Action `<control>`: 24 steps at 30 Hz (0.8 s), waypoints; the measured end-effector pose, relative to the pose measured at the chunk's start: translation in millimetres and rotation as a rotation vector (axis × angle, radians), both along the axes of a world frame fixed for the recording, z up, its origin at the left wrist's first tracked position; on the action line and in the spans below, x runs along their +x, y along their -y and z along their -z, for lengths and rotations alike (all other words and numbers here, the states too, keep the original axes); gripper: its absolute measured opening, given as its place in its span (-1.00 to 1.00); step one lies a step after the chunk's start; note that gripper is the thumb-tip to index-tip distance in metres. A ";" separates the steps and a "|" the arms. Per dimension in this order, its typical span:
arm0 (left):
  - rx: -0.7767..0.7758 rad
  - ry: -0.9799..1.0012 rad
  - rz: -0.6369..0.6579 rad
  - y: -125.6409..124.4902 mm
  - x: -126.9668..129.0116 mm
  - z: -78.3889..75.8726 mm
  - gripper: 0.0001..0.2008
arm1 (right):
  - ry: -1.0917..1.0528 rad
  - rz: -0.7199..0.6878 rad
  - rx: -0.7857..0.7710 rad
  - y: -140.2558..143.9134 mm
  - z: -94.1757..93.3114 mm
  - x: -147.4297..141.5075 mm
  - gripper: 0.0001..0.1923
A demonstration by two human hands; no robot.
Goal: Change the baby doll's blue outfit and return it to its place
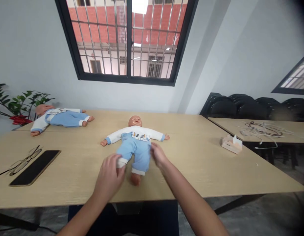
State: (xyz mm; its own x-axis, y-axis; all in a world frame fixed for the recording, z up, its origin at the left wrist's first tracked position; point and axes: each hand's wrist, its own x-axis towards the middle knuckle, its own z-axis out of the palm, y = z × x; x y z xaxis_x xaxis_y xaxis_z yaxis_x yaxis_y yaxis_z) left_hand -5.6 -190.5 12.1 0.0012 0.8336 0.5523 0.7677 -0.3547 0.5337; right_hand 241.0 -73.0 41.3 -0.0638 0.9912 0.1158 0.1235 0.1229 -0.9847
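Blue-trousered doll (pixel 135 141) lies face-up just beyond our fingertips on the wooden table (pixel 206 167). Our left hand (pixel 110 177) curls its fingers over one leg cuff; our right hand (pixel 158 155) rests loosely spread fingers against the other trouser leg.

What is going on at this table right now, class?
A person is handling a baby doll that lies on its back on a long wooden table. The left hand grips the cuff of one blue trouser leg, and the right hand rests against the other leg. A second doll in the same outfit lies at the far left, near a plant. Glasses and a dark tablet sit to the left, and a tissue box to the right.
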 end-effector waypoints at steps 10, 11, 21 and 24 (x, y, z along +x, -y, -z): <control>0.057 -0.299 0.304 30.5 33.0 13.6 -0.74 | -0.152 -0.055 -0.114 -2.8 19.7 -0.2 -0.56; 0.055 -0.290 0.318 29.4 29.8 14.4 -0.76 | -0.189 -0.048 -0.109 -4.6 19.6 -0.1 -0.56; 0.104 0.039 0.325 30.8 4.7 25.8 -0.66 | -0.130 -0.199 -0.079 -28.5 18.1 25.0 -0.60; 0.178 0.069 0.325 33.2 1.6 30.0 -0.67 | 0.129 -0.111 0.015 -40.1 17.3 30.7 -0.69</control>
